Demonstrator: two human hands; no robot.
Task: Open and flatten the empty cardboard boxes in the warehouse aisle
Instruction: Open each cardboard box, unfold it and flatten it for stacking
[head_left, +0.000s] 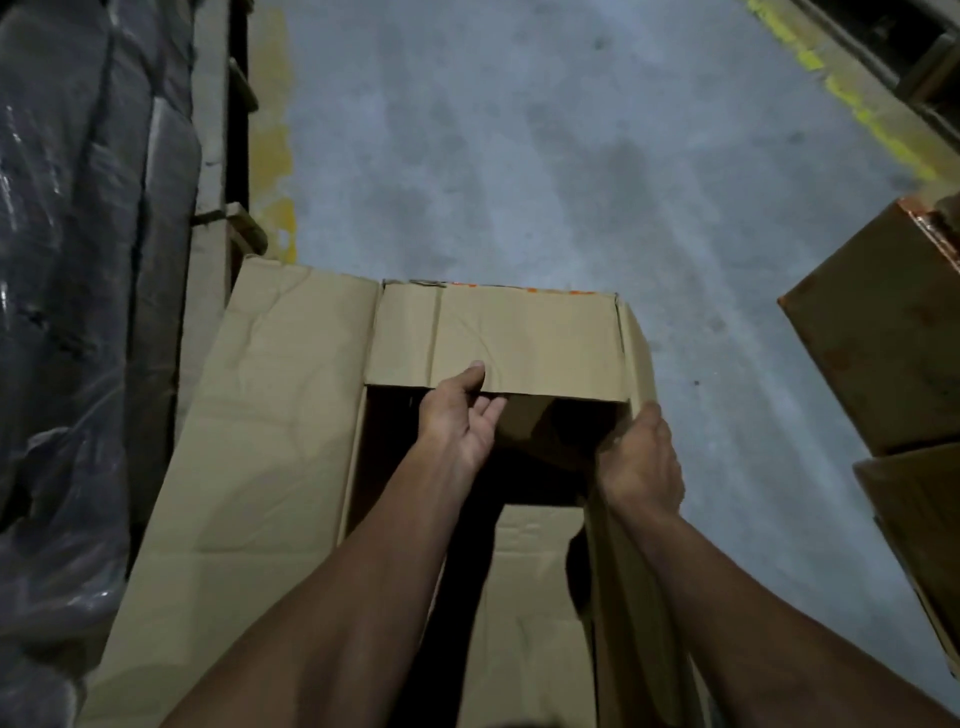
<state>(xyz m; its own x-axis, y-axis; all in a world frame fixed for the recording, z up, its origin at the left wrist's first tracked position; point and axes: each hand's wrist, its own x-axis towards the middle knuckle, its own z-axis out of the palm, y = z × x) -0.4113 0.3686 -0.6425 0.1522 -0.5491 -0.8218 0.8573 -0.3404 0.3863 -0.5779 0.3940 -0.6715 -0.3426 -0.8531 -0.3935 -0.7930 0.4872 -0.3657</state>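
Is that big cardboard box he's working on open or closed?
Open. The cardboard box has its flaps spread outward, and both the left hand and right hand grip edges over its dark interior.

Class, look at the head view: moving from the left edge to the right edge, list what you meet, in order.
Plastic-wrapped dark goods → big left flap of the open cardboard box → left hand pinching the far flap → right hand on the right wall → stacked brown boxes.

A grey, mottled concrete floor (519, 156) runs down the aisle under dim light. Worn yellow painted lines (857, 114) edge it on both sides. Along the left stand dark goods wrapped in shiny plastic film (67, 260), beside a black metal rack upright (237, 104).
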